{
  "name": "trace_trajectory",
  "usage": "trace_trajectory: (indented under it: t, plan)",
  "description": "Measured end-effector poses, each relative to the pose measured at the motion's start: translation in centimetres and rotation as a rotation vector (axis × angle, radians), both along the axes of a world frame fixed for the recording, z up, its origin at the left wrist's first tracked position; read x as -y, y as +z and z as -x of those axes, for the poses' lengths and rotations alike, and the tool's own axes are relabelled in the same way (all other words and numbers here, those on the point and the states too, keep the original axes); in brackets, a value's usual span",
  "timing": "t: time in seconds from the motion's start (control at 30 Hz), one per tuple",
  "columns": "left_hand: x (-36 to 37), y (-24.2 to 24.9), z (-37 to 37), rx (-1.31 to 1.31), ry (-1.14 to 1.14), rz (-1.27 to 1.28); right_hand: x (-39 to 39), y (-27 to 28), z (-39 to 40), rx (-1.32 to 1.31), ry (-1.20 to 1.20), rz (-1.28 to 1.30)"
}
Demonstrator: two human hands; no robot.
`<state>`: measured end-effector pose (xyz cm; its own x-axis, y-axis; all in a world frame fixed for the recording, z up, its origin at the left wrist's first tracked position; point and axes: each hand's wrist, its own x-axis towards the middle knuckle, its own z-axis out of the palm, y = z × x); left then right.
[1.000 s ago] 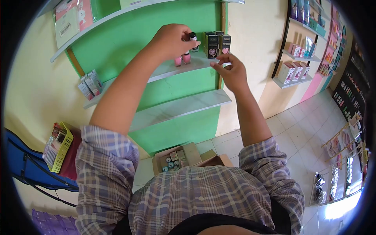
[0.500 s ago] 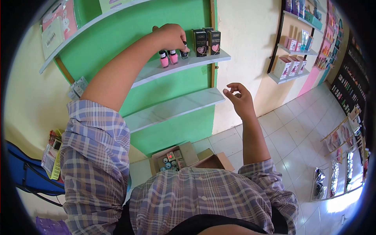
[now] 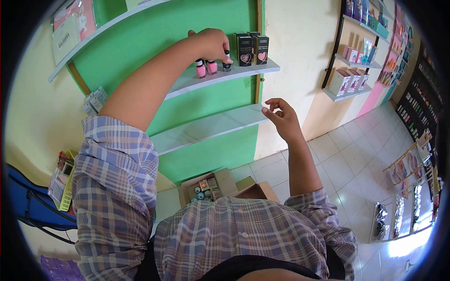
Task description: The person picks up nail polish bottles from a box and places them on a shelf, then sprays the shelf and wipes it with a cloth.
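- Head view: the left hand reaches to the middle shelf, its fingers closed about the top of a dark bottle.
- The dark bottle stands upright on that shelf, near the front edge, partly covered by the fingers.
- Two pink bottles with black caps stand just to its left in a row, below the left wrist.
- Black boxes stand just to its right, two in front and others partly hidden behind; the front two bear heart shapes.
- The right hand hangs in the air by the right end of the lower shelf, well apart from the bottles; its fingers are loosely curled, with the thumb held away from the forefinger.
- Pale boxes sit at the far left, beside the left forearm.
- An open cardboard box on the floor holds small round-topped containers; another carton lies beside it.
- White boxes stand in a row on a wall shelf to the right.
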<state>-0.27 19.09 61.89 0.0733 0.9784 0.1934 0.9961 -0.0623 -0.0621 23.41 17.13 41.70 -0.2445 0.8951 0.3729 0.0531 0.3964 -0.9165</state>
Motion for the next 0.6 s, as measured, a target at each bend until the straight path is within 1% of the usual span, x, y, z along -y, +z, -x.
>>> trace_trajectory:
  t: [0.27, 0.33, 0.37, 0.4, 0.47, 0.5, 0.6]
  plan:
    - [0.3, 0.1, 0.3, 0.014, -0.015, -0.033, 0.0, 0.1, 1.4, 0.014, 0.044, 0.006]
    - [0.6, 1.5, 1.1, 0.165, -0.050, -0.049, 0.0, -0.2, 1.4, 0.008, 0.058, 0.005]
    - [1.0, 2.0, 1.7, 0.109, -0.078, -0.179, -0.1, -0.4, 1.5, 0.014, 0.058, 0.008]
    - [1.3, 2.6, 2.5, 0.111, -0.074, -0.181, -0.1, -0.7, 1.5, 0.020, 0.061, 0.010]
    - [1.9, 3.8, 4.0, 0.110, -0.136, -0.228, -0.2, -1.0, 1.6, 0.015, 0.053, 0.013]
    - [3.0, 4.3, 3.9, 0.083, -0.109, -0.233, -0.3, -1.1, 1.7, 0.010, 0.041, 0.019]
    - [1.9, 4.2, 5.8, 0.082, -0.099, -0.212, -0.6, -1.5, 2.2, 0.032, 0.036, 0.044]
